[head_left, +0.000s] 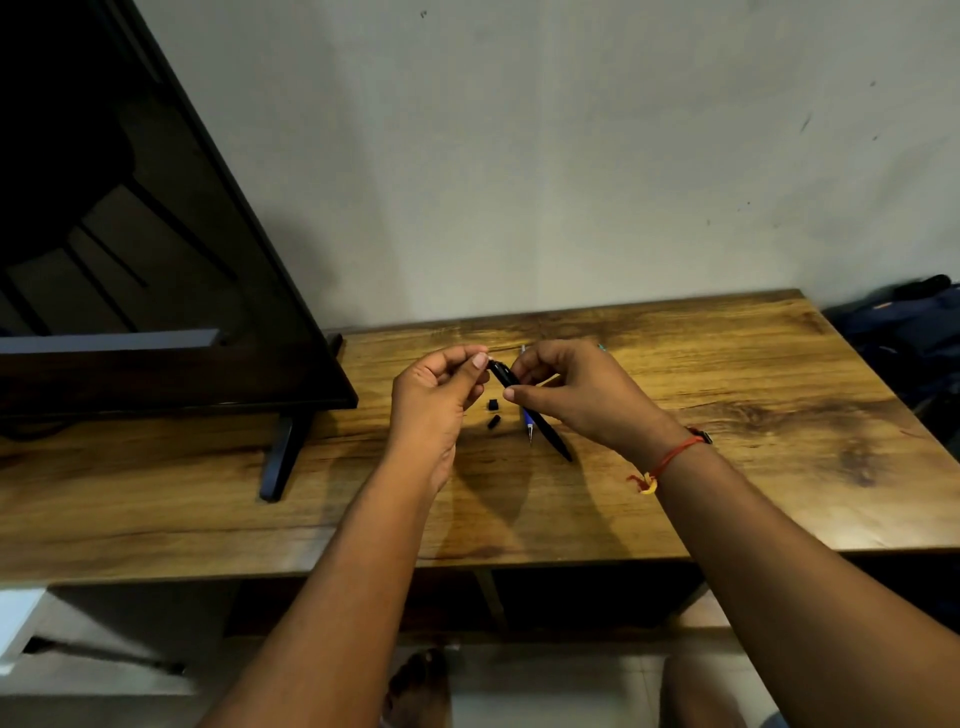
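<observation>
Wooden table (727, 415) against a grey wall, TV (156, 234) at left; both hands hold a black pen (546, 429) just above the tabletop.
Left hand (436, 395) pinches the pen's top end; right hand (576, 389) is curled round the barrel just below that. The long axis runs from the left hand, up-left, to the tip low on the right. Two small black parts (492, 413) lie on the table under the hands, nearer the left. Blue pen (528, 422) lies just beside. Next move likely works along the axis at the top end.
</observation>
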